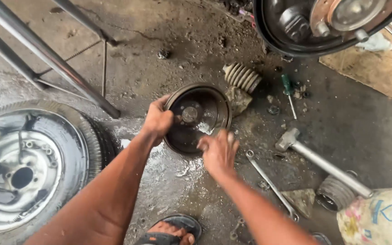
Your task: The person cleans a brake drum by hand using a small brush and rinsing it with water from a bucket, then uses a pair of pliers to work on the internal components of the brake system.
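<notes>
**Brake drum held on a wet workshop floor**

The brake drum stands tilted on the concrete floor, near the middle of the view, with its open side facing the camera. The inner surface is dark and wet (a bright patch of liquid lies near its lower right).

The left hand is closed over the drum's left rim, fingers wrapped around the edge. The right hand is at the drum's lower right rim, fingers curled loosely; it is blurred, so it cannot be told whether it grips anything or merely touches the rim.

Surrounding items:

- A wheel with tyre lies flat at the left, well apart from the drum.
- A ribbed rubber boot lies just behind the drum, beside a rag.
- A green-handled screwdriver lies to the right of the boot.
- A hammer with a metal handle lies to the right of the right hand.
- A spanner lies between the right forearm and the hammer.
- A sandalled foot shows at the bottom edge.
- Metal stand legs cross the upper left.

The floor around the drum is wet.
</notes>
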